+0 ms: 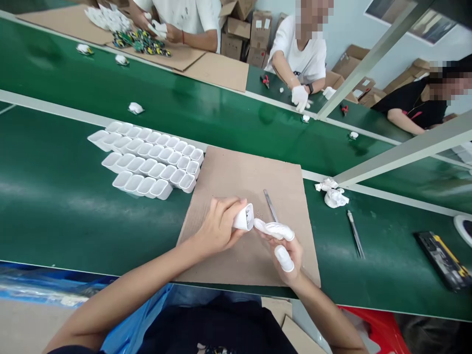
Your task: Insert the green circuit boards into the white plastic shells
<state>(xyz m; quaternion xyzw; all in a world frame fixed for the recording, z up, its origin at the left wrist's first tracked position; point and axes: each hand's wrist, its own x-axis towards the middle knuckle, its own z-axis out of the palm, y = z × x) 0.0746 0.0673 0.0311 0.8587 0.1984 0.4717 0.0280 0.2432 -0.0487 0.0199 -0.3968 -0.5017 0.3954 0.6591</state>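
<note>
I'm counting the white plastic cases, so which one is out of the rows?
The white, hollow plastic case held in the left hand, its open end toward the right hand; the other white cases stand grouped on the glossy green tabletop.

Left grip (218,227): closed around white housing (240,220), open end facing right, small metal bits visible inside.
Right grip (289,253): finger and thumb apart, white finger covers (278,230) on; fingertip at housing's open end, contact unclear.
Mat: cardboard sheet (254,172) on green worktop (66,216), below both grips; tweezers (270,204) lying on it.
Left of mat: white cups (147,168) in packed rows, open side up.
Right of mat: crumpled white bundle (336,197), slim metal tool (355,234), black-and-yellow box (441,260).
Far side: small white parts (135,108) spaced along green strip (206,110); co-worker's gloved hand (301,97) near one.
</note>
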